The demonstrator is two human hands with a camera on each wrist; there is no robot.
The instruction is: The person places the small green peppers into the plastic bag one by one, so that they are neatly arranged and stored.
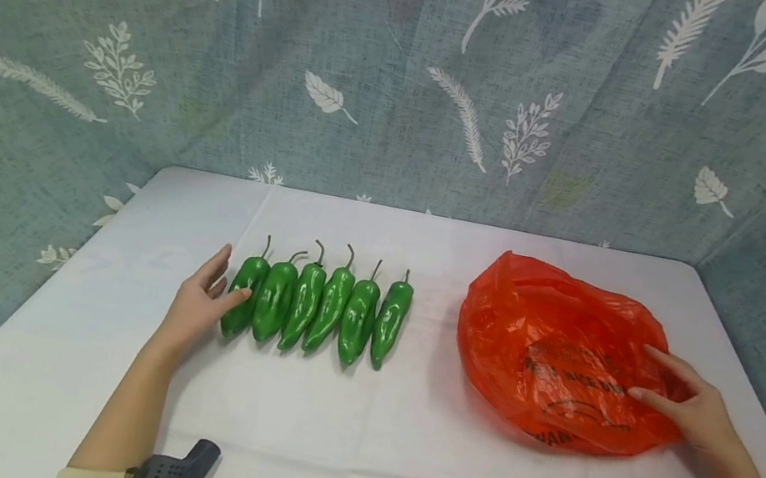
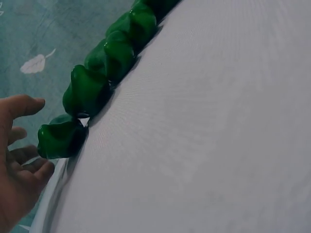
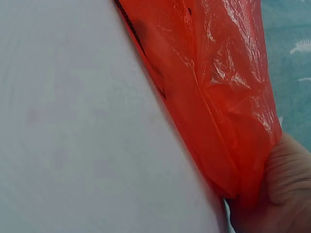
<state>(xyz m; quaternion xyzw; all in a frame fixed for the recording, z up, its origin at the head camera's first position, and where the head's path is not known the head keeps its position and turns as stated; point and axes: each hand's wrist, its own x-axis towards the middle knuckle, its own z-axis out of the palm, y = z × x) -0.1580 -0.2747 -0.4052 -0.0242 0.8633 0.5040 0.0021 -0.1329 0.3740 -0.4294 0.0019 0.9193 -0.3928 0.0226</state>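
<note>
Several glossy green chili peppers (image 1: 302, 306) lie side by side in a row, stems pointing away. At the row's left end my left hand (image 1: 199, 306) has its thumb by the outermost pepper (image 2: 60, 138); the fingers are spread and grasp nothing. A crumpled red plastic bag (image 1: 564, 337) with black print lies on the right. My right hand (image 1: 700, 410) holds its right edge, thumb and fingers on either side of a fold. From the right wrist view, the red plastic (image 3: 233, 111) hides the fingertips of that hand (image 3: 286, 194).
A white cloth covers the table (image 1: 347, 453). Its far edge meets a blue-green curtain (image 1: 379, 78) with white leaf prints, which also hangs along both sides. The bag lies to the right of the peppers, a stretch of white cloth between them.
</note>
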